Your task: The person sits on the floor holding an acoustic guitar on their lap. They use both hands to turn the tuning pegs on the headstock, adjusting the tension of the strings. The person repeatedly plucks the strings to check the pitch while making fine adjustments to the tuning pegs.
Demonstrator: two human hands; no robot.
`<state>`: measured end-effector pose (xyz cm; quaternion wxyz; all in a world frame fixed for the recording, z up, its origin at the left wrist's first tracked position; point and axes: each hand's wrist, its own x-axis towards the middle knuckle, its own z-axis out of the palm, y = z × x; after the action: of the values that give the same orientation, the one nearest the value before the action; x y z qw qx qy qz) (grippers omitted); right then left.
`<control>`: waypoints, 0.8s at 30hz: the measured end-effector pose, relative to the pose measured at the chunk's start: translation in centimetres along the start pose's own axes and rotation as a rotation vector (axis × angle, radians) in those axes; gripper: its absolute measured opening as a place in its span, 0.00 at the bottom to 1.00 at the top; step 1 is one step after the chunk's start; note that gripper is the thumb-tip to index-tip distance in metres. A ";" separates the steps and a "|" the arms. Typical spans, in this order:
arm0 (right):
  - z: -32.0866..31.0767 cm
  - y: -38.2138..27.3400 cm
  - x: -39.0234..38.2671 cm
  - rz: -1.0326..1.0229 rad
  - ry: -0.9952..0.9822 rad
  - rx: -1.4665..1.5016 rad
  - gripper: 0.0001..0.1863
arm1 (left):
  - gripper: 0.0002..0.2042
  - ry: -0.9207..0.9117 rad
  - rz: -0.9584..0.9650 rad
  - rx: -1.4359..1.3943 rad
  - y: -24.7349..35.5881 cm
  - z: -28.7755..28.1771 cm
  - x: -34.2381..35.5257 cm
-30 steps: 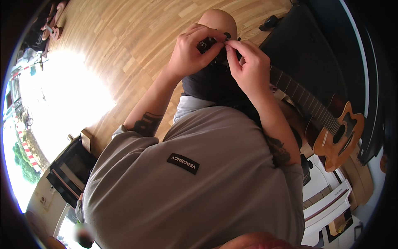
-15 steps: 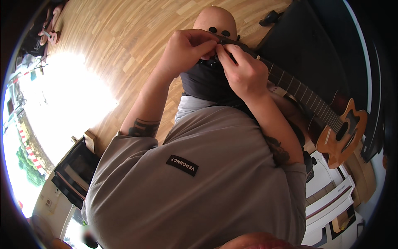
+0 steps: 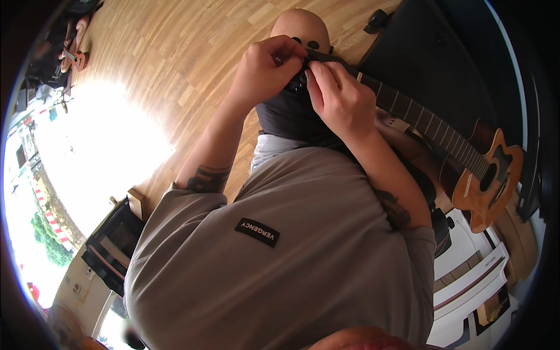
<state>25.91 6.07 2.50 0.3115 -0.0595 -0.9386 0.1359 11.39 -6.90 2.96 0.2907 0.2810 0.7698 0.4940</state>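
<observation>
An acoustic guitar (image 3: 472, 199) with a light wood top lies at my right, its dark neck (image 3: 431, 123) slanting up to the headstock near my knee. Black tuning pegs (image 3: 313, 45) stick out beside the knee. At the headstock, my left hand (image 3: 265, 73) is closed, thumb and index finger pinched together; whatever sits between them is too small to make out. My right hand (image 3: 345, 99) comes in from the other side, its fingers bent and pressed together close to the left fingertips. What it pinches is hidden.
A black case or panel (image 3: 437, 64) stands beyond the neck. My knee (image 3: 300, 26) supports the headstock end. White equipment (image 3: 472, 280) sits at the lower right, and a black bag-like object (image 3: 111, 245) at the left. Another person holding a small guitar (image 3: 76, 58) is at the far upper left.
My hands stay at the headstock, with the fingers shifting slightly. The guitar body appears a little farther right and the whole view has moved slightly.
</observation>
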 end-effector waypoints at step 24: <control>0.1 0.9 0.1 0.247 -0.027 0.206 0.07 | 0.10 0.168 0.178 0.177 1.3 1.6 0.2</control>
<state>25.83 6.97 2.22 0.2844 -0.1403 -0.9093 0.2696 12.55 -5.35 3.56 0.1543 0.3301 0.8041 0.4698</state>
